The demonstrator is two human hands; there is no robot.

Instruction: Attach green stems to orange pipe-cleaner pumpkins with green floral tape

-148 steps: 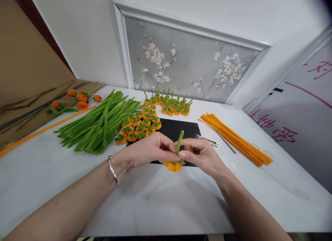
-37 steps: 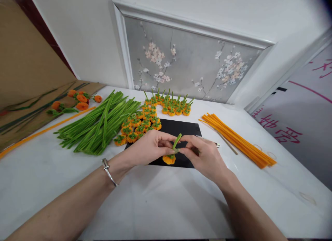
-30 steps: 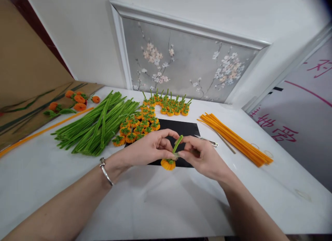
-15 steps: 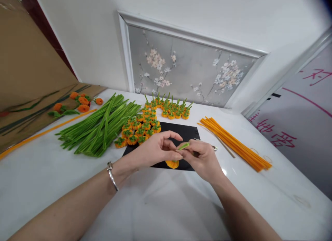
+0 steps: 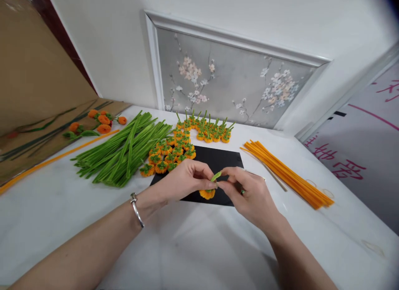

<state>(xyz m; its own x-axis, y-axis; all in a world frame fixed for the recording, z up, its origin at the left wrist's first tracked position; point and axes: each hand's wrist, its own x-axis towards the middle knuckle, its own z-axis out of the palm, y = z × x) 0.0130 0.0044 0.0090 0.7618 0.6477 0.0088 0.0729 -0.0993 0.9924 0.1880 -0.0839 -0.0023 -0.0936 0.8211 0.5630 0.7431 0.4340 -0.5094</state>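
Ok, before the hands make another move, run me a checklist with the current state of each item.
1. Left hand gripping the small round orange fuzzy piece: ok, its fingertips are at the top.
2. Right hand grip: cannot tell; its fingertips are beside the upright, tilted green fuzzy stem, but what they pinch is too small to see.
3. Piece resting on the flat black rectangular mat: cannot tell from this angle.
4. Silver metal snips in plain view: not ok, mostly hidden by the right hand.
5. Bundle of long green fuzzy stems clear of both hands: ok.
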